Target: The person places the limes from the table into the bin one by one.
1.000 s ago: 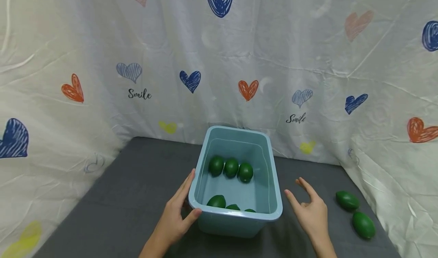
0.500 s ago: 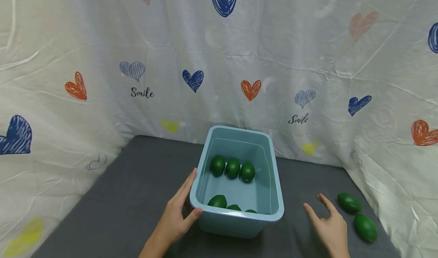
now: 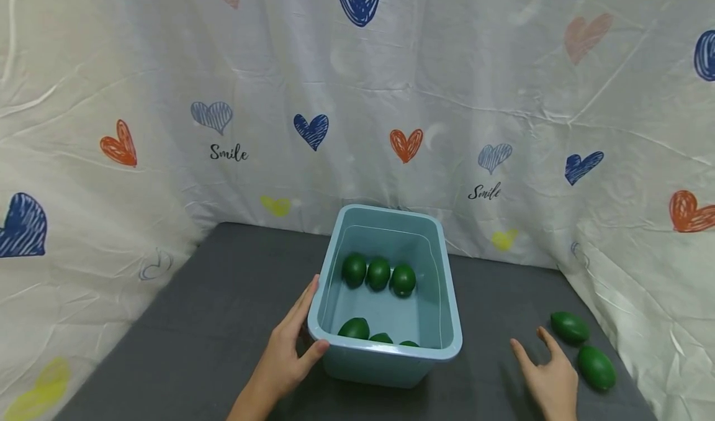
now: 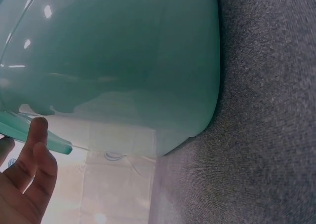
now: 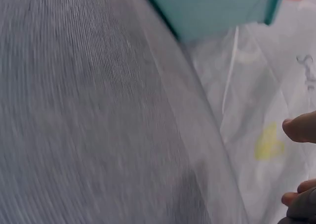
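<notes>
A light blue plastic bin (image 3: 413, 365) stands in the middle of the head view. My left hand (image 3: 287, 349) holds its near left corner, thumb on the front rim and fingers along the left side. Bent fingers (image 4: 42, 169) show by the rim in the left wrist view. To the right of the bin, my right hand (image 3: 550, 377) hovers with thumb and forefinger spread and nothing between them. Just beyond it lie two dark green lime-like fruits, the farther fruit (image 3: 570, 328) and the nearer fruit (image 3: 596, 367). Neither appears in the right wrist view.
Three green fruits (image 3: 378, 274) sit in a row at mid-bin; several more (image 3: 354, 328) are partly hidden behind the front rim. Grey cloth (image 3: 223, 321) covers the table. A white curtain (image 3: 357, 98) printed with hearts hangs behind and at both sides.
My right hand has moved away from the bin, rightward and toward me, nearer the two loose fruits. The left hand and the bin have stayed in place.
</notes>
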A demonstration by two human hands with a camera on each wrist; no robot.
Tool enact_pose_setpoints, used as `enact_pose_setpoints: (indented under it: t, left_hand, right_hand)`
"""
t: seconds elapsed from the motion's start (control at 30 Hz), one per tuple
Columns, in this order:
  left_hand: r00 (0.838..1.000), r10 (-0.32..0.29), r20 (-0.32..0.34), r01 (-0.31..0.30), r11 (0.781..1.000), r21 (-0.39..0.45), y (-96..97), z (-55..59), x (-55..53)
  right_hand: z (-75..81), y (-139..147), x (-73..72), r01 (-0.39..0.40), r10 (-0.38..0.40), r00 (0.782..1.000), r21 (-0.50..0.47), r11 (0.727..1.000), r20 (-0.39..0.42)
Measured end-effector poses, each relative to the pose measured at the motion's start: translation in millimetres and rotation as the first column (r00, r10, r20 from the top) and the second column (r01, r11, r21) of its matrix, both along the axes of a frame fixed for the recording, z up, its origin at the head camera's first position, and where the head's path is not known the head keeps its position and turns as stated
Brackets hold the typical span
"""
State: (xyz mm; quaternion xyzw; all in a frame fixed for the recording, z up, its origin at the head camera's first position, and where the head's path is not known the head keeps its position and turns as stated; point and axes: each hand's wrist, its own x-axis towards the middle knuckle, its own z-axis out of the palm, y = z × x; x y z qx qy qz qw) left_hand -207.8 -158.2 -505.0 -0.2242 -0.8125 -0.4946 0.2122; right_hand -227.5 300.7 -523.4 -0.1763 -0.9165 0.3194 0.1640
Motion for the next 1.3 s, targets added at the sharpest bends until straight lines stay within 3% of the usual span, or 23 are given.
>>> enact_pose_setpoints:
  t: [0.43,0.8,1.3]
  left_hand:
    - [1.000,0.003,-0.010,-0.003,1.000,0.016,0.6,-0.7,-0.3]
    - [1.000,-0.003,-0.009,0.003,1.000,0.024,0.4,-0.4,0.5]
    - [1.000,-0.003,-0.005,0.003,1.000,0.009,3.7,1.1,-2.4]
  right_hand:
    - [-0.4,54.4,2.7,0.137,-0.139,0.990,0.071,0.988,0.030]
    - [-0.9,80.4,10.3,0.256,-0.255,0.960,0.010,0.967,0.113]
    - [-20.7,91.9,4.3,0.351,-0.328,0.923,-0.089,0.932,0.198]
